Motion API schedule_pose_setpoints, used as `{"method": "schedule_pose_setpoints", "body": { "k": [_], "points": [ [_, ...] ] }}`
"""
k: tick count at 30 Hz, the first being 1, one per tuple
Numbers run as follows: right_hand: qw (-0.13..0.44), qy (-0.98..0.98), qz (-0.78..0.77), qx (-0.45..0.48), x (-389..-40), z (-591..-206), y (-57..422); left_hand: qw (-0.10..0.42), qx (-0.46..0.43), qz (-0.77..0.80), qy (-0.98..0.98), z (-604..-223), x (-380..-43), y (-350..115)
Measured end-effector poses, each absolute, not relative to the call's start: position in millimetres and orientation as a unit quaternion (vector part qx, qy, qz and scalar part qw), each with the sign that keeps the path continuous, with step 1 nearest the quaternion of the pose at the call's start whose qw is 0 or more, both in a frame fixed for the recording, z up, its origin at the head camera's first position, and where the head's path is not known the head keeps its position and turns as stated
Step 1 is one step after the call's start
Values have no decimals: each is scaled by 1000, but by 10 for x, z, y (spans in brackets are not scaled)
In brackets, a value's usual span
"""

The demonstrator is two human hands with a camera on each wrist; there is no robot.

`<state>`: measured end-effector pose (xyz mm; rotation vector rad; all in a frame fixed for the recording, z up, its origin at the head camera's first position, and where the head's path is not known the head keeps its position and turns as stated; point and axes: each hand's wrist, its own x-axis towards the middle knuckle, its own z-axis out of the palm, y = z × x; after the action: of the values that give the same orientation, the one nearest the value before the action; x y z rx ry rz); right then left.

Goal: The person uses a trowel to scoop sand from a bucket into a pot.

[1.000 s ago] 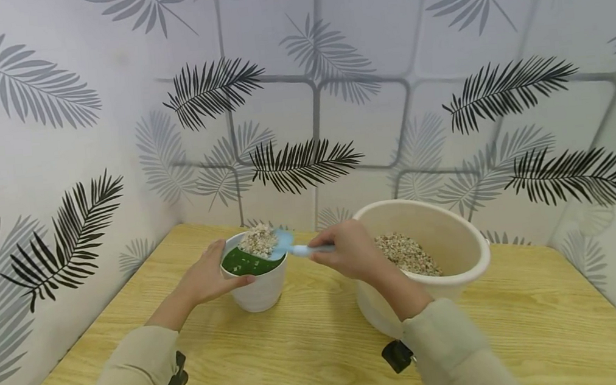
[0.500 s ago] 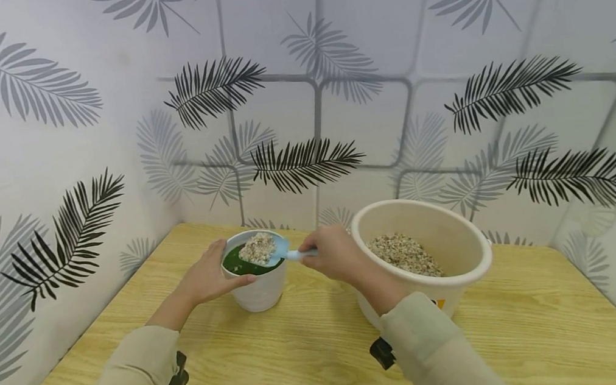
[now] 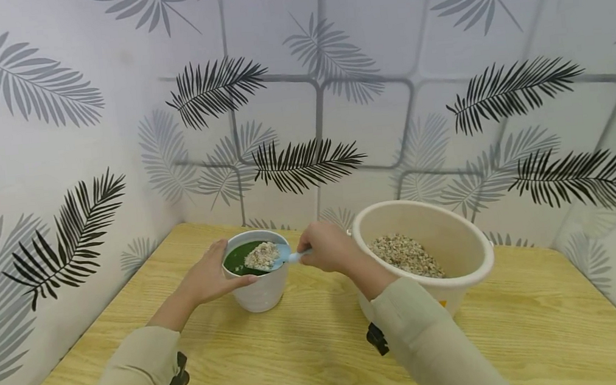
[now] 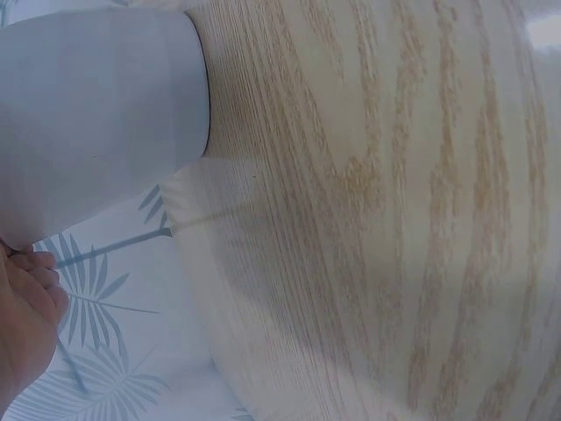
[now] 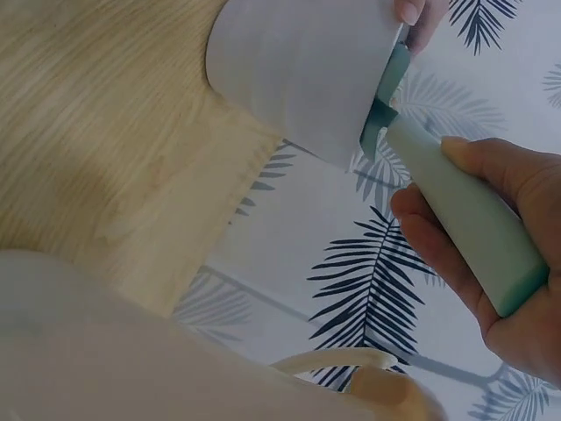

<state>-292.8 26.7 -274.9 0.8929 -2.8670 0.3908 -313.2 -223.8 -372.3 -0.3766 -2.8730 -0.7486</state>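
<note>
A white flowerpot (image 3: 259, 293) stands on the table, dark green inside. My left hand (image 3: 207, 279) grips its left side near the rim, thumb across the front. In the left wrist view only curled fingertips (image 4: 39, 289) show beside the pot wall (image 4: 96, 123). My right hand (image 3: 328, 247) holds a light blue scoop (image 3: 295, 257) by the handle, palm toward the bucket side. The scoop's blade lies over the pot opening, heaped with pale gravel (image 3: 261, 256). In the right wrist view fingers and thumb wrap the thick handle (image 5: 465, 215), and the blade crosses the pot's rim.
To the right, close to my right forearm, is a large cream bucket (image 3: 468, 230) partly filled with gravel (image 3: 406, 256). Both stand on a wood-grain table (image 3: 300, 352). Behind it rises a leaf-patterned wall (image 3: 279, 115). Each wrist wears a black device.
My right hand has moved left and brought the scoop lower, its gravel now sunk below the pot's far rim. The left hand and the pot have stayed put.
</note>
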Motion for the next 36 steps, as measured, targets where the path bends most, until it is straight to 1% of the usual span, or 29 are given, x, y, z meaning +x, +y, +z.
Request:
{"method": "schedule_pose_setpoints", "body": {
  "k": [7, 14, 27, 36],
  "points": [
    [45, -945, 84, 313, -2968, -2633, 215, 74, -123, -248, -958, -3716, -3124, -2235],
    [30, -946, 86, 311, -2981, -2609, 211, 78, -124, -252, -957, -3712, -3124, -2235],
    [32, -948, 87, 304, -2970, -2622, 222, 80, -119, -258, -955, -3715, -3115, -2220],
    [14, -948, 98, 303, -2944, -2581, 235, 71, -119, -264, -955, -3716, -3072, -2184]
  ]
}}
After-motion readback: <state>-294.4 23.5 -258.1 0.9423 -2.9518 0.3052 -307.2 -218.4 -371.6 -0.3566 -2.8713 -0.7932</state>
